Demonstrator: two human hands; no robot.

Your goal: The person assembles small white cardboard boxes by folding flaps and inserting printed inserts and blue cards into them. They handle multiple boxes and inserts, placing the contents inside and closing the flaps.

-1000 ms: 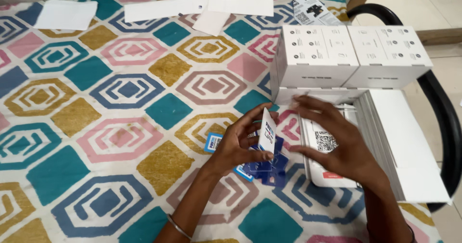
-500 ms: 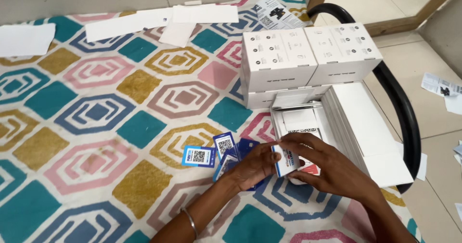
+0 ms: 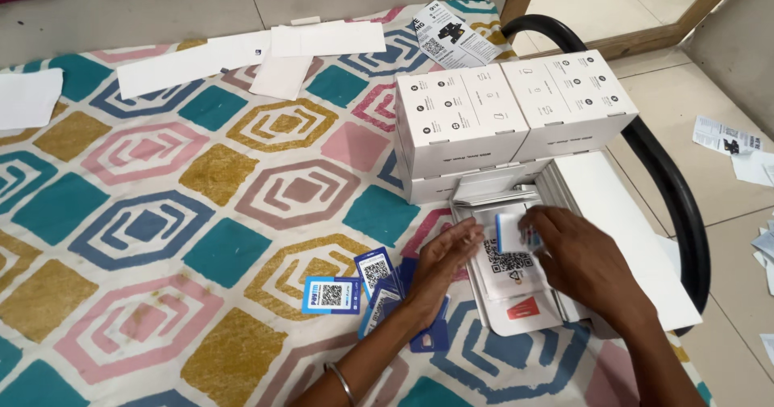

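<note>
Fingers (image 3: 532, 234) of the right hand (image 3: 584, 266) are pinched shut on a small card (image 3: 509, 231) over the open white box (image 3: 516, 294), steadied by the flat left hand (image 3: 439, 266), so seating it squarely seems called for.

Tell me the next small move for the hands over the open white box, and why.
Probably lower the small card flat into the open box: the right hand pinches it just above the printed sheet there, while the left hand steadies the box's edge.
</note>
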